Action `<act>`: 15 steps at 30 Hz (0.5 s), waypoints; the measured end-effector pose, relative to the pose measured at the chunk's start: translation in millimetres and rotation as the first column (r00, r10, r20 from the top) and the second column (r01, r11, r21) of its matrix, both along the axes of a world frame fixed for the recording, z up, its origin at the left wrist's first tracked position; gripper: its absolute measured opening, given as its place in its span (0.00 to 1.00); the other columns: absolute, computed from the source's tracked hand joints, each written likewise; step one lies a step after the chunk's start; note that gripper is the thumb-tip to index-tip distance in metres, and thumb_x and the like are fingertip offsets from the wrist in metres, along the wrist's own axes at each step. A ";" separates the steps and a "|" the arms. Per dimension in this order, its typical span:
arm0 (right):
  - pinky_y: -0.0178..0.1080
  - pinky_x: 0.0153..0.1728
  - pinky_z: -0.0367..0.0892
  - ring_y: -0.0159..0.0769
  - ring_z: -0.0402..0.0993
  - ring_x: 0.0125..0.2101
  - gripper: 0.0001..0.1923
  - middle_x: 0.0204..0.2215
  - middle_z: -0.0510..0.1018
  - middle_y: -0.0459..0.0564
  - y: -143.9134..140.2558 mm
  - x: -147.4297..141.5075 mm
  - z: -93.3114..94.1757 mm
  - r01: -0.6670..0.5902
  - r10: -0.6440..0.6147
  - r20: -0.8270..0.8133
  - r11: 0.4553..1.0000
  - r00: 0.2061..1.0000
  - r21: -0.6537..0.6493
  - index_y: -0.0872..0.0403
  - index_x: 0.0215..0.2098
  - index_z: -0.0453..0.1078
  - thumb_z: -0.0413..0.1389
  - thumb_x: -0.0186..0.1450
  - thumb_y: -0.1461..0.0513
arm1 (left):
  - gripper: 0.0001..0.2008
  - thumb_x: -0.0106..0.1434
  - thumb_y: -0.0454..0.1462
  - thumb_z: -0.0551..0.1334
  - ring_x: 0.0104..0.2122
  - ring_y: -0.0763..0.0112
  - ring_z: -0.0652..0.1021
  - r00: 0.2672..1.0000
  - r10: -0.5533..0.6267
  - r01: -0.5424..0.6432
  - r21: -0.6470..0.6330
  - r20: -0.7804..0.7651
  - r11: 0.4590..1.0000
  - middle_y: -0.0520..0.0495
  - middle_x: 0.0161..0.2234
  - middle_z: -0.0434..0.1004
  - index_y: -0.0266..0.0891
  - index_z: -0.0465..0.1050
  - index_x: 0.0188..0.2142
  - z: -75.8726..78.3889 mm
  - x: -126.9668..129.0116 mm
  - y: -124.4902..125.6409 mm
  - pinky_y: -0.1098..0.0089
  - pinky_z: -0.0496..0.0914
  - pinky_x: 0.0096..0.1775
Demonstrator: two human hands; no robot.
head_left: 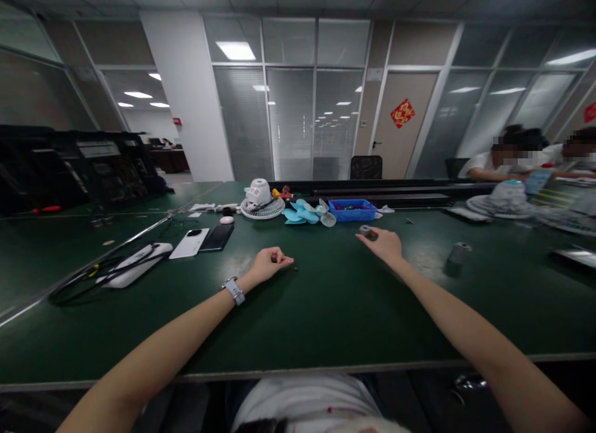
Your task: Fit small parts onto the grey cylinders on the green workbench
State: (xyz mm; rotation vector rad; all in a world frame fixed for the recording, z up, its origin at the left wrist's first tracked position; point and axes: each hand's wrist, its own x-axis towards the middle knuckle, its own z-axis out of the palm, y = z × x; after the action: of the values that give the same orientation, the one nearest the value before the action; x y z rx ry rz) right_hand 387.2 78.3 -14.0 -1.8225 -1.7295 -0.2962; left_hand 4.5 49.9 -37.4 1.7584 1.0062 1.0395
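Observation:
My left hand [269,263] rests on the green table [326,309], fingers curled; whether they pinch anything is too small to tell. A tiny dark piece [296,269] lies just right of its fingertips. My right hand [384,242] reaches forward and grips a small grey cylindrical part [365,230] between thumb and fingers. A second grey cylinder [459,253] stands on the table to the right of that hand. Further back lie a white fan grille with motor [261,201], light blue fan blades [302,213] and a blue tray [352,210] of small parts.
Two phones [202,240] and a white device with black cables [133,265] lie at the left. A small pink object [226,220] sits near the grille. Other people [521,153] work at the far right with another fan [505,200].

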 end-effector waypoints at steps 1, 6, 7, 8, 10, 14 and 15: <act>0.43 0.39 0.67 0.48 0.77 0.37 0.28 0.35 0.82 0.56 5.1 21.1 -0.3 0.121 -0.121 0.003 0.992 0.993 -0.023 0.52 0.44 0.78 0.54 0.62 0.40 | 0.23 0.51 0.47 0.72 0.46 0.55 0.81 0.998 0.042 -0.041 -0.013 0.038 0.999 0.43 0.33 0.82 0.40 0.58 0.22 -0.7 -3.3 3.7 0.64 0.74 0.42; 0.46 0.39 0.68 0.52 0.77 0.41 0.31 0.39 0.80 0.64 12.4 88.6 -8.6 0.401 -0.424 -0.057 0.886 0.904 -0.233 0.57 0.45 0.77 0.53 0.63 0.41 | 0.25 0.44 0.47 0.75 0.45 0.55 0.82 0.960 0.220 -0.208 -0.086 0.175 0.974 0.44 0.31 0.82 0.40 0.58 0.21 -2.5 -15.6 17.0 0.63 0.74 0.43; 0.47 0.40 0.68 0.53 0.76 0.42 0.31 0.40 0.79 0.65 12.1 92.4 -9.6 0.412 -0.444 -0.079 0.874 0.893 -0.256 0.57 0.46 0.76 0.53 0.62 0.41 | 0.26 0.43 0.47 0.75 0.44 0.55 0.82 0.951 0.245 -0.231 -0.093 0.189 0.968 0.44 0.31 0.82 0.40 0.58 0.21 -2.4 -16.2 17.6 0.63 0.74 0.42; 0.49 0.42 0.67 0.54 0.76 0.44 0.31 0.41 0.79 0.65 11.6 92.9 -9.8 0.426 -0.459 -0.094 0.870 0.883 -0.248 0.58 0.48 0.75 0.54 0.62 0.42 | 0.26 0.42 0.48 0.75 0.43 0.56 0.82 0.944 0.265 -0.250 -0.095 0.197 0.964 0.44 0.31 0.82 0.40 0.59 0.21 -2.4 -16.3 17.8 0.63 0.74 0.42; 0.54 0.48 0.64 0.57 0.72 0.49 0.34 0.47 0.76 0.68 9.7 82.7 -7.6 0.454 -0.466 -0.102 0.883 0.879 -0.118 0.60 0.55 0.69 0.58 0.61 0.45 | 0.25 0.42 0.48 0.75 0.42 0.57 0.82 0.936 0.294 -0.284 -0.079 0.193 0.956 0.44 0.31 0.81 0.39 0.61 0.22 -2.9 -15.3 17.1 0.64 0.73 0.40; 0.58 0.57 0.53 0.57 0.59 0.60 0.37 0.61 0.63 0.70 -3.8 16.5 1.5 0.186 -0.191 0.003 0.956 0.982 0.228 0.63 0.65 0.56 0.56 0.64 0.51 | 0.23 0.43 0.49 0.74 0.38 0.59 0.82 0.932 0.333 -0.333 -0.025 0.142 0.943 0.47 0.27 0.80 0.39 0.63 0.22 -6.4 -12.8 17.1 0.65 0.72 0.37; 0.57 0.58 0.52 0.56 0.59 0.61 0.34 0.62 0.63 0.68 -10.4 -7.8 2.4 0.021 -0.034 0.057 0.976 0.998 0.216 0.61 0.65 0.58 0.53 0.66 0.52 | 0.23 0.43 0.49 0.74 0.37 0.60 0.82 0.932 0.337 -0.338 -0.019 0.135 0.941 0.47 0.27 0.79 0.39 0.63 0.22 -7.5 -12.6 17.6 0.66 0.72 0.37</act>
State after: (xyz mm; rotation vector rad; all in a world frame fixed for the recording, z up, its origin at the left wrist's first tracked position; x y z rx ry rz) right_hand 379.4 67.9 -11.6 -1.6958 -1.6433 -0.5340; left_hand -8.1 67.6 -44.8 1.5238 1.2469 1.3572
